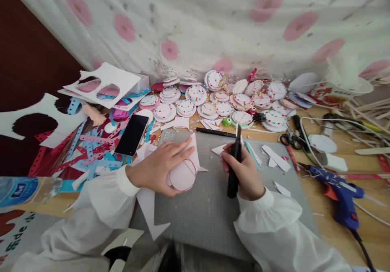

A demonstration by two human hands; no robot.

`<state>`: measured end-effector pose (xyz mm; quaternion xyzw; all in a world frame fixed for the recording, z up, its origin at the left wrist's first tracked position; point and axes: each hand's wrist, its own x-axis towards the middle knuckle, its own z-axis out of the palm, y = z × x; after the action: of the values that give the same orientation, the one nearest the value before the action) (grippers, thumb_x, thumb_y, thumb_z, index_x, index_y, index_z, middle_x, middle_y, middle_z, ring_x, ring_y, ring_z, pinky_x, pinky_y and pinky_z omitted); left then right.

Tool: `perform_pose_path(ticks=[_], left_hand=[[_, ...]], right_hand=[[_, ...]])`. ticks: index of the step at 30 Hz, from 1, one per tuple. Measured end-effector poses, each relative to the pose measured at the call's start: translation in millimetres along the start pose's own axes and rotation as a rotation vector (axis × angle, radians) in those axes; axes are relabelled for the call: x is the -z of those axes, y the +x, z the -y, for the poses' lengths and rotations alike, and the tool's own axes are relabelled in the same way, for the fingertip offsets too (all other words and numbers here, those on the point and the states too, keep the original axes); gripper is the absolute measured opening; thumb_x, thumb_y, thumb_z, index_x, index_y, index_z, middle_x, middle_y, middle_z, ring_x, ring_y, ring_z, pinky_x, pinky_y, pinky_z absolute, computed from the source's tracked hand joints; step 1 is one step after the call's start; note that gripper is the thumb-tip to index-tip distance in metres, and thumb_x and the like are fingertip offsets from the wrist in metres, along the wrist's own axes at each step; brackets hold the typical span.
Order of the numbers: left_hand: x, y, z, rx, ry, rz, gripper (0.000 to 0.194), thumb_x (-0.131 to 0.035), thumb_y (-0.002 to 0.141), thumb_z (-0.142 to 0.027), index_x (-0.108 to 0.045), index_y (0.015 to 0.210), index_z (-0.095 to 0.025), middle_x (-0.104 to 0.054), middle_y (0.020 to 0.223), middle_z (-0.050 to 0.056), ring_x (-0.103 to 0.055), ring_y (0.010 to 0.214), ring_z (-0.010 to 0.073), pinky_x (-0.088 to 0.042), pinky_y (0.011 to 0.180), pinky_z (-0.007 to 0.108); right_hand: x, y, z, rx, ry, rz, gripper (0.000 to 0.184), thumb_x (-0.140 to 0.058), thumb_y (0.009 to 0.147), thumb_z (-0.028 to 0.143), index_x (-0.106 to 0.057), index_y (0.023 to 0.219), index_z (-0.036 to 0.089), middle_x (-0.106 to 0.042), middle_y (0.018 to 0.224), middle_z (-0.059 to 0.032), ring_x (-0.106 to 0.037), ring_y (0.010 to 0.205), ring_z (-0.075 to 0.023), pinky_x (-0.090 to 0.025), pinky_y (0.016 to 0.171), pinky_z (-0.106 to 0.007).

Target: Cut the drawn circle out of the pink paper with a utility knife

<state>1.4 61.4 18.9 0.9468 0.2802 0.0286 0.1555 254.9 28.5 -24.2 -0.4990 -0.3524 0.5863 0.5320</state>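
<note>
My left hand is curled round a piece of white paper with a rounded lower end and dark and red curved lines on it. Part of that paper is hidden under my fingers. In my right hand is a black craft knife, held upright with its blade end pointing away from me. Both hands are over a grey cutting mat. White paper offcuts lie right of the knife, and a pointed offcut is below my left wrist.
Decorated white paper discs are piled along the back. A phone and coloured perforated strips lie left, near a water bottle. Scissors, a blue glue gun and its cord are on the right. A black pen crosses the mat's far edge.
</note>
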Motion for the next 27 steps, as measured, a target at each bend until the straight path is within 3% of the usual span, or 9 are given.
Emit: perform_pose_path(ticks=[4, 6, 8, 11, 15, 19, 22, 25, 27], left_hand=[[-5.0, 1, 5, -0.012, 0.073, 0.136, 0.103, -0.068, 0.069, -0.050, -0.019, 0.152, -0.015, -0.012, 0.160, 0.019, -0.021, 0.144, 0.0369, -0.014, 0.117, 0.053], [-6.4, -2, 9, 0.006, 0.083, 0.141, 0.106, -0.069, 0.068, -0.051, -0.017, 0.151, -0.012, -0.008, 0.160, 0.021, -0.017, 0.146, 0.0364, -0.014, 0.117, 0.052], [-7.1, -6, 13, 0.014, 0.076, 0.136, 0.110, -0.071, 0.067, -0.053, -0.015, 0.150, -0.006, -0.006, 0.158, 0.026, -0.013, 0.147, 0.0355, -0.017, 0.117, 0.049], [-8.0, -6, 20, -0.034, 0.030, 0.157, 0.111, -0.072, 0.066, -0.055, -0.019, 0.147, -0.001, -0.010, 0.156, 0.030, -0.011, 0.147, 0.0347, -0.018, 0.117, 0.047], [-6.9, 10, 29, -0.201, -0.058, 0.260, 0.102, -0.073, 0.065, -0.047, -0.026, 0.147, -0.007, -0.025, 0.155, 0.024, -0.023, 0.145, 0.0321, -0.010, 0.120, 0.049], [2.6, 26, 34, -0.302, -0.078, 0.332, 0.083, -0.062, 0.069, -0.018, -0.032, 0.147, -0.017, -0.033, 0.154, 0.013, -0.030, 0.143, 0.0246, -0.006, 0.121, 0.046], [7.2, 25, 35, -0.181, -0.028, 0.256, 0.081, -0.059, 0.072, -0.015, -0.029, 0.148, -0.016, -0.027, 0.156, 0.016, -0.024, 0.145, 0.0253, -0.008, 0.120, 0.049], [-1.5, 17, 33, 0.084, -0.012, 0.175, 0.093, -0.068, 0.074, -0.046, -0.024, 0.150, -0.013, -0.014, 0.158, 0.023, -0.013, 0.147, 0.0356, -0.013, 0.116, 0.057], [-14.1, 13, 31, 0.224, -0.017, 0.161, 0.109, -0.065, 0.068, -0.069, -0.025, 0.149, -0.009, -0.009, 0.157, 0.028, -0.008, 0.146, 0.0412, -0.015, 0.114, 0.059]], right_hand=[[-9, -3, -6, -0.247, -0.045, 0.266, 0.033, -0.072, 0.073, 0.038, -0.047, 0.085, 0.021, -0.069, 0.067, 0.0007, -0.061, 0.048, -0.0113, -0.040, 0.037, -0.017], [-14, -6, -13, -0.360, -0.053, 0.366, 0.034, -0.073, 0.072, 0.041, -0.049, 0.085, 0.021, -0.073, 0.080, -0.0057, -0.071, 0.065, -0.0184, -0.050, 0.046, -0.022], [-15, -6, -19, -0.316, -0.062, 0.282, 0.034, -0.073, 0.072, 0.042, -0.053, 0.088, 0.020, -0.073, 0.096, -0.0089, -0.072, 0.086, -0.0225, -0.059, 0.065, -0.031], [-9, 2, -26, -0.046, -0.102, 0.011, 0.039, -0.072, 0.073, 0.047, -0.054, 0.096, 0.022, -0.068, 0.115, -0.0094, -0.067, 0.104, -0.0230, -0.058, 0.084, -0.037], [2, 13, -25, 0.006, -0.185, -0.047, 0.042, -0.069, 0.075, 0.051, -0.046, 0.095, 0.022, -0.070, 0.080, -0.0026, -0.069, 0.067, -0.0184, -0.058, 0.062, -0.033], [8, 15, -24, 0.027, -0.316, -0.091, 0.039, -0.063, 0.078, 0.040, -0.038, 0.103, 0.024, -0.053, 0.054, 0.0093, -0.051, 0.043, -0.0133, -0.044, 0.043, -0.025], [10, 13, -22, 0.071, -0.291, -0.058, 0.054, -0.060, 0.076, 0.029, -0.029, 0.119, 0.024, -0.060, 0.070, 0.0054, -0.055, 0.050, -0.0134, -0.046, 0.047, -0.026], [11, 12, -16, 0.151, -0.264, -0.007, 0.066, -0.062, 0.078, 0.030, -0.024, 0.132, 0.027, -0.064, 0.095, -0.0023, -0.059, 0.055, -0.0123, -0.051, 0.055, -0.030], [12, 12, -8, 0.142, -0.213, 0.031, 0.052, -0.063, 0.081, 0.033, -0.038, 0.126, 0.028, -0.064, 0.106, -0.0057, -0.065, 0.064, -0.0135, -0.055, 0.065, -0.032]])
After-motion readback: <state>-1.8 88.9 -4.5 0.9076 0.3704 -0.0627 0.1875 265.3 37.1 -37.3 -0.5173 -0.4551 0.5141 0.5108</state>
